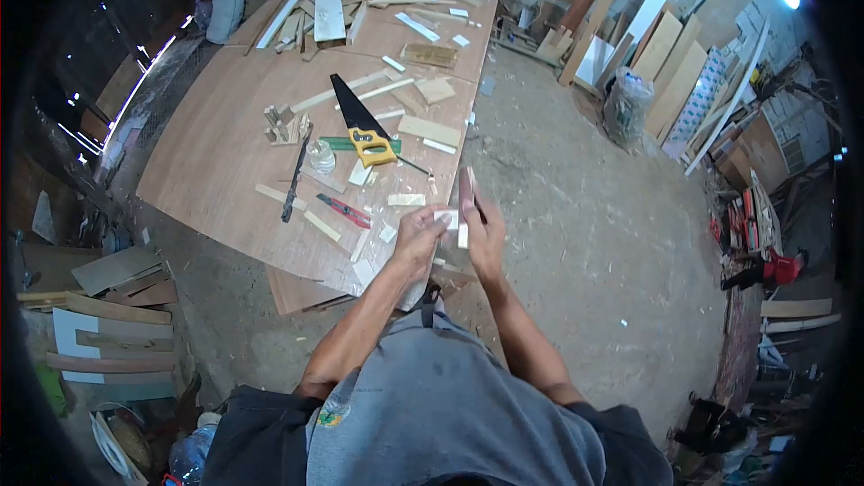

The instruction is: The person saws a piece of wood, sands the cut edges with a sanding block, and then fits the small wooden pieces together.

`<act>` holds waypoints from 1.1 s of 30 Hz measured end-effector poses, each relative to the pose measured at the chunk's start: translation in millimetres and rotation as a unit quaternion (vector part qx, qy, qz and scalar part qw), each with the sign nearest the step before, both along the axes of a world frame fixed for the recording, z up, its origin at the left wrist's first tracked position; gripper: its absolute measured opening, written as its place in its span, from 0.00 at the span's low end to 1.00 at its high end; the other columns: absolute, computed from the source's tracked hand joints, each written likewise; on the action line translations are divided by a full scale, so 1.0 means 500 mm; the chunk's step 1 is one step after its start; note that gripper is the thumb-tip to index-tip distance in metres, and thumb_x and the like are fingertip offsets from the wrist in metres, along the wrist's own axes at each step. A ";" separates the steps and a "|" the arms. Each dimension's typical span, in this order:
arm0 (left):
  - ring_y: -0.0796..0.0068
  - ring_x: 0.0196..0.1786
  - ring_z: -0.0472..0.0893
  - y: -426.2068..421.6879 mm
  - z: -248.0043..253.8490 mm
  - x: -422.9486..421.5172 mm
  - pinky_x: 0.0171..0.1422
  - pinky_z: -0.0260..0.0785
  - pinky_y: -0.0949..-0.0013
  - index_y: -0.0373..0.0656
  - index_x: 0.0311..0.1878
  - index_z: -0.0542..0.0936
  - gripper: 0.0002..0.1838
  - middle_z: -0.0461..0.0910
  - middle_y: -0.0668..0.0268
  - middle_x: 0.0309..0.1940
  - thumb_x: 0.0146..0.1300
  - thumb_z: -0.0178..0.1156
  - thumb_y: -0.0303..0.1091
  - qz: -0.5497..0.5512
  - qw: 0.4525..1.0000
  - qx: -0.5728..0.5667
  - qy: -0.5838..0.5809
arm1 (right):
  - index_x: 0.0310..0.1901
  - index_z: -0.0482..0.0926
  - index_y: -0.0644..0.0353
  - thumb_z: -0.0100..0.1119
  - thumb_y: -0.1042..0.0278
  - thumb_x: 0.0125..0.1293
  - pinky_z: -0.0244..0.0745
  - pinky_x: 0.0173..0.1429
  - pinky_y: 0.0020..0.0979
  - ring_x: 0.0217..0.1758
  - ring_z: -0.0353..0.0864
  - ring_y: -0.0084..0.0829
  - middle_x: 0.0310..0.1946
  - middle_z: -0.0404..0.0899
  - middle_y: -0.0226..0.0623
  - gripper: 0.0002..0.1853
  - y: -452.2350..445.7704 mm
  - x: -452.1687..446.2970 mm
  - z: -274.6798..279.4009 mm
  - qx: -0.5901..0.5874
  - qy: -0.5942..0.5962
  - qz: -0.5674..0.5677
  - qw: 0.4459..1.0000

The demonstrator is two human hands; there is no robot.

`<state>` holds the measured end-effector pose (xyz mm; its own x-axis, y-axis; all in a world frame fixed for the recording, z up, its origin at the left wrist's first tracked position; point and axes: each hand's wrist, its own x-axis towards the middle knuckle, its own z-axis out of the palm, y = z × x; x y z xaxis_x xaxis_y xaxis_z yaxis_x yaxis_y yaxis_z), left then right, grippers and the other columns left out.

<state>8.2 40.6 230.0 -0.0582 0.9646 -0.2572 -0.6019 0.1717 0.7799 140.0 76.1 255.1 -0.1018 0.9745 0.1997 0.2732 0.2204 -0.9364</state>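
My left hand (418, 238) is closed on a small pale wood piece (446, 218) at the table's front right corner. Beside it, my right hand (487, 236) grips a narrow block with a reddish-brown face (466, 191), which looks like a sanding block. Its pale lower end sits close to the wood piece; whether they touch I cannot tell. Left of my hands lies a red utility knife (344, 211). Farther up the table are a handsaw (364, 126) with a yellow handle, a clear jar (321, 157) and a dark strip-like tool (297, 171).
The wooden table (211, 144) carries scattered offcuts and a pile of wood strips (297, 27) at its far end. Boards (670, 54) lean along the right wall near a clear plastic bag (628, 108). Panels (112, 342) are stacked at left. A person in red (781, 268) is far right.
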 end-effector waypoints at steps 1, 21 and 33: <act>0.82 0.36 0.81 -0.002 0.030 -0.013 0.40 0.74 0.78 0.35 0.55 0.79 0.13 0.84 0.66 0.37 0.69 0.60 0.25 -0.010 1.000 -0.006 -0.026 | 0.63 0.77 0.66 0.55 0.67 0.69 0.70 0.58 0.38 0.49 0.79 0.37 0.46 0.83 0.51 0.23 -0.010 -0.003 0.008 -0.012 -0.006 0.010 1.000; 0.84 0.25 0.74 -0.002 0.022 -0.001 0.29 0.64 0.80 0.35 0.52 0.76 0.14 0.81 0.68 0.27 0.64 0.66 0.23 0.068 0.993 -0.016 0.095 | 0.65 0.76 0.64 0.55 0.58 0.72 0.71 0.61 0.31 0.56 0.79 0.34 0.57 0.80 0.49 0.25 -0.053 0.017 0.016 -0.054 -0.007 0.040 0.998; 0.78 0.40 0.83 -0.003 0.023 -0.016 0.42 0.76 0.78 0.34 0.58 0.76 0.18 0.83 0.63 0.41 0.65 0.64 0.21 0.090 0.996 0.006 0.008 | 0.70 0.67 0.70 0.52 0.59 0.76 0.63 0.71 0.29 0.68 0.71 0.32 0.66 0.73 0.46 0.29 -0.031 0.044 -0.022 -0.175 0.259 0.030 0.950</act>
<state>0.2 39.1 241.5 -0.2340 0.9411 -0.2439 -0.6090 0.0537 0.7914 162.0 60.5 244.2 -0.1363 0.9859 -0.0972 -0.2462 -0.1287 -0.9606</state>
